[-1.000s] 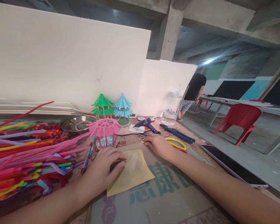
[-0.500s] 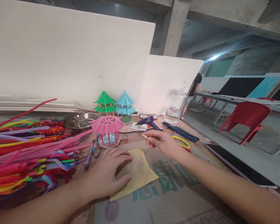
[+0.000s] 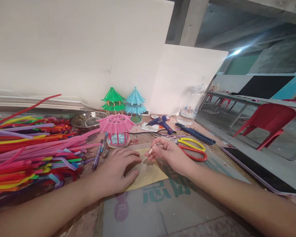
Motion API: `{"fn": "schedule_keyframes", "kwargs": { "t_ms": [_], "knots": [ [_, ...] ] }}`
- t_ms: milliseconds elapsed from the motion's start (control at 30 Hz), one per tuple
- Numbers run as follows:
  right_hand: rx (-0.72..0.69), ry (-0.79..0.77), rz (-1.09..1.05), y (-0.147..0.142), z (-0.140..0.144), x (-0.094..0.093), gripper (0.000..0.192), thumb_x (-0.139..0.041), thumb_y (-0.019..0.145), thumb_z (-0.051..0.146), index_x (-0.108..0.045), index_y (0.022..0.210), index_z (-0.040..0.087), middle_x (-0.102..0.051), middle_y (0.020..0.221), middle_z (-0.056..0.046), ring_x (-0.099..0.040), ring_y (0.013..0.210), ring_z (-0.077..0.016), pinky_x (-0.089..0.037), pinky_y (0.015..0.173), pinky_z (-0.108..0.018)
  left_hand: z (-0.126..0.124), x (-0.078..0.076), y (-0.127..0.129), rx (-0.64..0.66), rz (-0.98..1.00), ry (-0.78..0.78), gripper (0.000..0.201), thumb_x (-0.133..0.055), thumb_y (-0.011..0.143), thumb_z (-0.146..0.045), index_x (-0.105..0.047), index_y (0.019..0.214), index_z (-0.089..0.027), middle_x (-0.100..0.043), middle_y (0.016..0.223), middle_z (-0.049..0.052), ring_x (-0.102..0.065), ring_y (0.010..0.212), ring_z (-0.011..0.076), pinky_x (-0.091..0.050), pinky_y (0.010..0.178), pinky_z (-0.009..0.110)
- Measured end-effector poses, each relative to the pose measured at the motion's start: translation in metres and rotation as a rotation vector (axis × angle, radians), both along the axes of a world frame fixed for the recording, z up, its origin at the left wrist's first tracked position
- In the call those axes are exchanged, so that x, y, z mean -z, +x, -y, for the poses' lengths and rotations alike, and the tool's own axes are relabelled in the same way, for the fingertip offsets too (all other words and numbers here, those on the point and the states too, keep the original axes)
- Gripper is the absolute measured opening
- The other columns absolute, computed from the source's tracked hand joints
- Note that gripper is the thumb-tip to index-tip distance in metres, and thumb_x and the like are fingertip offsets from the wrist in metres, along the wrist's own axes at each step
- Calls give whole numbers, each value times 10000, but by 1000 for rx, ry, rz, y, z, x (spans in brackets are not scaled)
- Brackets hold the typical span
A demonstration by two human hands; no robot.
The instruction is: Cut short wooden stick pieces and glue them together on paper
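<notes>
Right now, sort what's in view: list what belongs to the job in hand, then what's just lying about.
Likely in the job:
- small pale stick, held in the right hand
- yellow sheet, partly under the left hand

Apparently lying about:
- scissors
- glue gun
- pink model pavilion
- dark-screened device
- fuzzy coloured stems
</notes>
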State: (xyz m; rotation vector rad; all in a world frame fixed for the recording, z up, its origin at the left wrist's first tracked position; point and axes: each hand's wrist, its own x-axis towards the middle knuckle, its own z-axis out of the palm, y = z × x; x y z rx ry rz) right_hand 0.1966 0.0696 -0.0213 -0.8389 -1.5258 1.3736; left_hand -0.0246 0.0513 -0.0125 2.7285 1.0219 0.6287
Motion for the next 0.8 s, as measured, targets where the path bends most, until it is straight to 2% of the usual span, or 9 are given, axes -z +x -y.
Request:
{"fn": "schedule_keyframes", "kwargs": {
  "t_ms": [67,167,233,333,500,700,733,800],
  "knots": [
    [57,88,132,1,1,0,255,-640,834,420,-493,823,212,-660,729,9,-623,652,-133,-473,631,-264,0,0,0,-6,-18,-13,297,-534,868,-299,-655,1125,-213,-672,1225,92,-572,1183,279,-409,1020,485],
    [141,329,443,3,5,-3,118,-590,856,258,-524,773,207,-591,690,36,-553,642,-123,-414,592,-234,0,0,-1,-13,-32,-27,321,-584,850,-375,-646,1128,-227,-661,1237,84,-562,1191,297,-399,1029,493],
    [129,472,623,4,9,-6,101,-578,855,180,-548,761,201,-585,702,33,-542,659,-124,-406,605,-230,0,0,-1,-17,-48,-41,385,-611,836,-420,-630,1164,-219,-642,1268,93,-543,1215,313,-385,1043,509],
    [53,584,769,5,14,-10,114,-547,876,130,-569,784,192,-616,741,9,-562,684,-131,-417,629,-232,1,-1,-1,-8,-83,-63,492,-624,826,-464,-599,1247,-210,-604,1326,110,-498,1267,336,-362,1065,536],
    [-1,690,871,1,19,-12,149,-491,889,91,-588,837,191,-655,826,-27,-595,794,-160,-438,719,-265,2,-5,1,-8,-142,-82,514,-610,830,-466,-605,1264,-192,-583,1346,129,-469,1287,356,-343,1076,570],
    [-136,583,846,-1,25,-14,157,-487,861,66,-565,814,194,-632,779,-3,-580,719,-139,-424,647,-229,1,-2,1,3,-113,-49,444,-615,823,-462,-646,1202,-233,-600,1315,100,-495,1262,332,-377,1060,524],
    [-135,589,855,0,23,-14,155,-488,860,67,-568,817,194,-633,783,-5,-582,725,-142,-425,652,-231,1,-1,0,3,-108,-47,447,-619,820,-460,-646,1203,-231,-602,1313,100,-498,1259,331,-376,1061,522],
    [-45,633,903,3,20,-12,151,-490,865,75,-575,820,192,-634,791,-16,-584,746,-154,-423,669,-246,0,-1,0,-2,-104,-52,472,-622,817,-458,-633,1229,-228,-602,1318,101,-496,1262,332,-360,1074,531]
  ]
}}
